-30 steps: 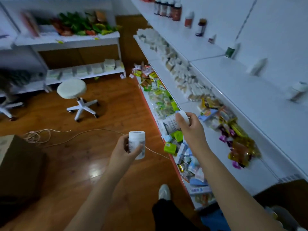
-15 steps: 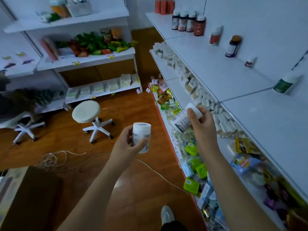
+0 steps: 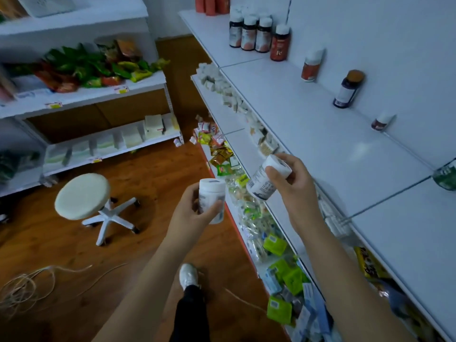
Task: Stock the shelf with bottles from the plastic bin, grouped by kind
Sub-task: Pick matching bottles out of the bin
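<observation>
Left hand: the left hand is wrapped round the body of a small white plastic bottle with a white screw cap, upright, out over the wooden floor just off the shelf edge.
Right hand: the right hand pinches a second small white plastic bottle with a printed label and barcode, thumb across its cap end, the bottle tilted with its base toward the left, over the front lip of the white top shelf.
Handling: rigid round plastic, probably light (each is carried easily in one hand); the smooth wall could slip, so a grip round the body seems safer than one on the cap alone.
Setting down: a flat base should stand well if the tilted one is righted first.
Shelf, nearer: a green bottle at the right edge, then a tiny white-capped vial.
Shelf, farther: a dark bottle with a brown cap, a white-capped orange bottle, then a cluster of dark white-capped bottles.
Grouping: no white pair is visible on the shelf, so bare shelf looks the likely spot.
Bin: not in view.
</observation>
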